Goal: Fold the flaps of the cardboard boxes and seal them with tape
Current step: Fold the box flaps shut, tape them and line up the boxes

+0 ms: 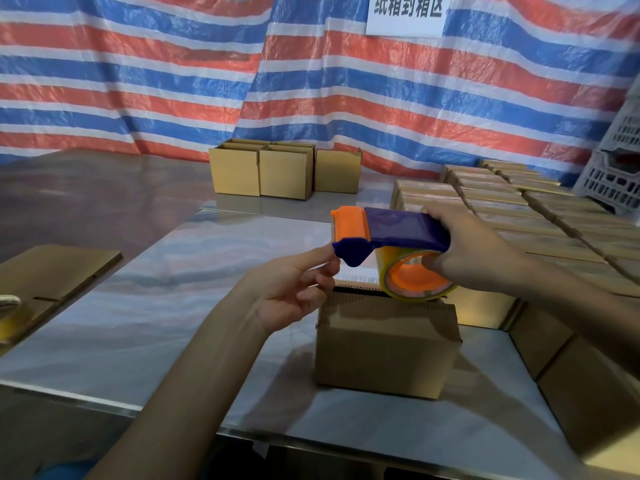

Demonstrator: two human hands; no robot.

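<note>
Box: the cardboard box point(386, 344) stands on the steel table point(156, 278) just in front of the person, long side running left to right. A dark gap shows along the far edge of its top.
Dispenser over box: the tape dispenser point(398, 230) hangs above the box's far top edge. It lies along the same left-right line, orange cutter end to the left, with the tape roll point(415, 282) low over the far right corner.
Right hand: the right hand point(478, 251) clasps the dispenser's rear, fingers hooked into the roll's core.
Left hand: the left hand point(291, 289) is the nearer one to the cutter, forefinger touching the blue nose. Whether it pinches a tape end cannot be told.
Coming move: likely drawing tape leftward along the top.
Around: more boxes point(277, 171) stand behind and a flat carton point(59, 271) lies to the left.
</note>
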